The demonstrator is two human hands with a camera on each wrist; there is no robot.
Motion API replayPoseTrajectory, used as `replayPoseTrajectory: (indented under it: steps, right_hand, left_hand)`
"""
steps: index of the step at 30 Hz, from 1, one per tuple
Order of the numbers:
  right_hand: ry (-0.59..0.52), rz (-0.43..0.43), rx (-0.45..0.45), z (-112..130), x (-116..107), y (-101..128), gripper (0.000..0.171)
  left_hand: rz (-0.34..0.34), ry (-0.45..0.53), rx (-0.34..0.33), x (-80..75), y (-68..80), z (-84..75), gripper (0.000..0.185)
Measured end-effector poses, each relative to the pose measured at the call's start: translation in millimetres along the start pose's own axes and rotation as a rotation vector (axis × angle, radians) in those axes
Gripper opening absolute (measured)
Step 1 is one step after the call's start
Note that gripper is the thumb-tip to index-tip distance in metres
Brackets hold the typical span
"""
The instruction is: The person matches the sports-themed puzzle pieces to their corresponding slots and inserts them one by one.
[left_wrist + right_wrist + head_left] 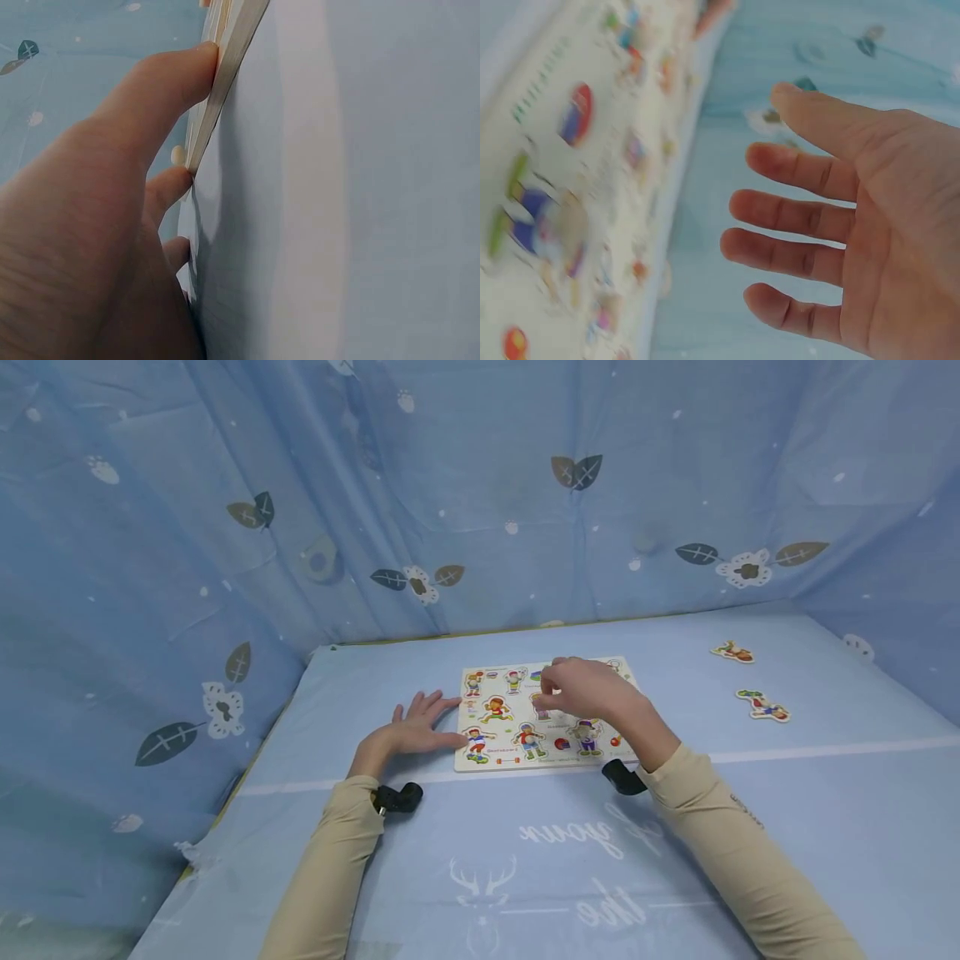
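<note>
A wooden picture puzzle board [465, 766] lies flat, printed with sports children. At its left edge my left hand [408, 732] rests with fingers spread. In the left wrist view the thumb [176, 75] and a fingertip touch the board's side edge [225, 79]. Above the board's right half hovers my right hand [588, 685], hiding part of it. The right wrist view shows those fingers [791, 214] apart and loosely bent, with nothing between them. Figure pieces such as a running child [497, 709] and a skateboarder [477, 743] sit on the board.
Two loose figure pieces lie to the right on the blue cloth, one farther back [733, 652] and one nearer [763, 705]. A patterned blue curtain [510, 568] hangs behind the table. Black wrist cameras [624, 777] stick out below both wrists.
</note>
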State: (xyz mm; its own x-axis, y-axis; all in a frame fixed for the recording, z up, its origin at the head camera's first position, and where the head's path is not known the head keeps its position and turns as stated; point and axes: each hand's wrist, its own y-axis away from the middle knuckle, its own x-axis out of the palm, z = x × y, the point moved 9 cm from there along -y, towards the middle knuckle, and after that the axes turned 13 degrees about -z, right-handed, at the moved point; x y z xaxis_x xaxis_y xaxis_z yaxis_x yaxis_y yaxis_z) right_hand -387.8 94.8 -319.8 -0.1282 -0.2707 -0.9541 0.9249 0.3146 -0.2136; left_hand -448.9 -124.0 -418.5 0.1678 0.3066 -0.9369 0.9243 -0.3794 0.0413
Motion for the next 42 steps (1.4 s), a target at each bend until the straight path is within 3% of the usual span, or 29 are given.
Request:
replayPoseTrajectory:
  steps: [7, 13, 19, 27, 34, 42]
  right_hand:
    - [-0.059, -0.029, 0.085, -34, -29, 7, 0.028]
    - [-0.087, 0.0, 0.245, -86, -44, 24, 0.033]
    - [-0.126, -0.059, 0.393, -134, -61, 44, 0.043]
    - [-0.154, -0.112, 0.434, -183, -81, 72, 0.044]
    - [-0.149, -0.05, 0.542, -226, -76, 105, 0.05]
    - [-0.168, 0.02, 0.772, -261, -56, 134, 0.056]
  left_hand:
    - [-0.003, 0.002, -0.005, 2.4, -1.6, 3.1, 0.091]
    - [0.0, 0.01, -0.011, 1.9, -3.1, 2.3, 0.091]
    - [0.008, 0.007, -0.012, 0.4, -2.4, 1.3, 0.091]
    - [0.002, -0.008, -0.023, 2.1, -2.8, 6.7, 0.091]
    - [-0.003, 0.008, -0.02, 1.5, -2.2, 9.1, 0.09]
    - [0.004, 0.011, -0.009, -0.4, -0.2, 4.8, 0.09]
